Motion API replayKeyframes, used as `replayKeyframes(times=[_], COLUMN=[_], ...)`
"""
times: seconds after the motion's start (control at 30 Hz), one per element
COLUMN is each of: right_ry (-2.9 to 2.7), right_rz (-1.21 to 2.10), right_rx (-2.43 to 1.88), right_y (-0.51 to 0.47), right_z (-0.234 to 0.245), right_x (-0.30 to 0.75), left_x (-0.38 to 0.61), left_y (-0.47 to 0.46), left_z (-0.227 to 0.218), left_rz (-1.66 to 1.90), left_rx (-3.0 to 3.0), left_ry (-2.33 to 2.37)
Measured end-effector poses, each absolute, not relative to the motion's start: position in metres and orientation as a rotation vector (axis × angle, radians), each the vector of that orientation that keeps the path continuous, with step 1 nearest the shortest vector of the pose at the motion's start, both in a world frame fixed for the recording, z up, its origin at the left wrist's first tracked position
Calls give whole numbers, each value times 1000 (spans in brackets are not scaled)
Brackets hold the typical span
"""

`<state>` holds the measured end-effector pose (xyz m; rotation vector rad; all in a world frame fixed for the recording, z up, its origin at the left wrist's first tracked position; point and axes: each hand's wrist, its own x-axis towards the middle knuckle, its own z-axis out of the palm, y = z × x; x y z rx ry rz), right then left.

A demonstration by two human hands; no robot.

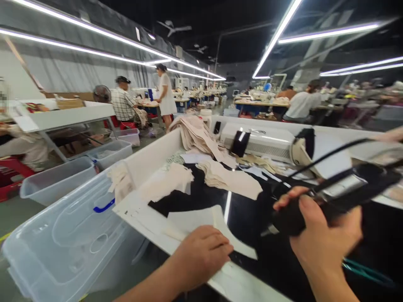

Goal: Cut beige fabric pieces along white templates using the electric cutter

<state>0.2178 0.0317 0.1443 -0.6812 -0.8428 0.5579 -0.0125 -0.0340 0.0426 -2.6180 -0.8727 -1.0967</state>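
Observation:
My left hand (204, 253) lies at the table's near edge, its fingers bent and pressed together over the lower edge of a pale cut fabric piece (201, 218). Part of that piece is hidden under the hand. On the right, my right hand (324, 235) is wrapped round a black corded hand tool (292, 216), blurred by motion, so its exact kind is unclear. The tool is above the black table surface (245, 214), to the right of the fabric piece. Beyond lie a stack of beige cut pieces (233, 180) and more beige cloth (170, 180).
A clear plastic bin with a lid (69, 235) stands against the table's left side. A draped beige fabric pile (198, 134) and a white machine housing (261, 138) are at the back. A teal cord (365, 270) lies right. People sit and stand at tables farther off.

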Motion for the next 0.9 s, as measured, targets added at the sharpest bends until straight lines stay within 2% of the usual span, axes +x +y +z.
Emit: replayKeyframes(times=[0.23,0.57,0.9], right_ry=[-943,-939,-967], right_rz=[526,588,609], right_rx=[-684,-635,-630], right_y=[4,-5,-16], right_z=[160,148,135], right_x=[214,208,201], left_x=[-20,9,21], left_y=[-45,-31,-24], left_z=[73,73,66], left_rz=[-1024,-990,-1033], left_rx=[-2753,-2765,-2790], left_ry=[-856,-869,-1081])
